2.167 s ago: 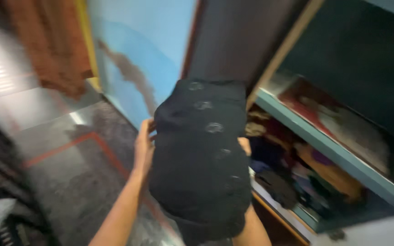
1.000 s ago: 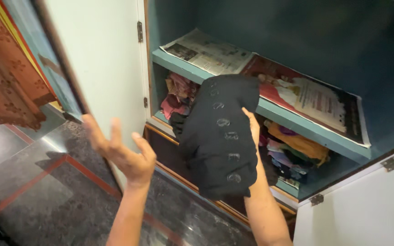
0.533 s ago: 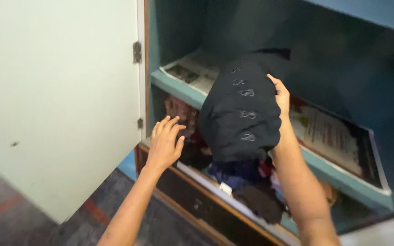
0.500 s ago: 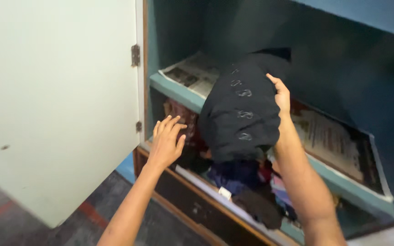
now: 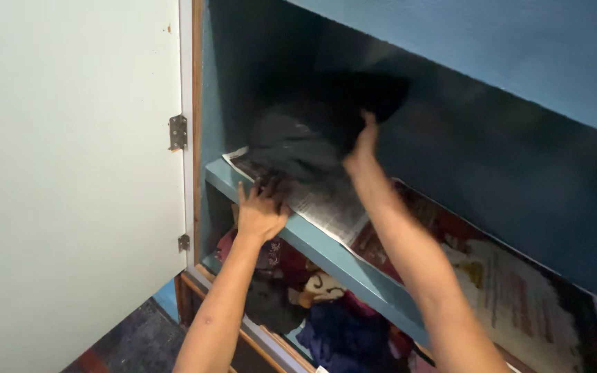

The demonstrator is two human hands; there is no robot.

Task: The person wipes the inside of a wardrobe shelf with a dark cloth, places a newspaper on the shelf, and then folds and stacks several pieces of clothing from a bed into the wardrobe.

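While the right hand [image 5: 359,148] grips the black folded garment [image 5: 312,135] over the shelf's [image 5: 326,252] left end, its fingers clenched in the cloth, the left hand [image 5: 260,211] rests flat-fingered at the front edge. Settling the garment flat on the newspaper lining [image 5: 326,204] seems next. Below, mixed clothes [image 5: 326,324] crowd the lower shelf; the pale cupboard door [image 5: 70,173] stands open.

Single head view, close, angled down into cupboard [image 5: 257,55]

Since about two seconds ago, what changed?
The black garment went from held out in front up onto the paper-lined shelf. The right hand still grips it; the left hand, free before, now presses its front edge. The lower shelf's clothes stayed put.
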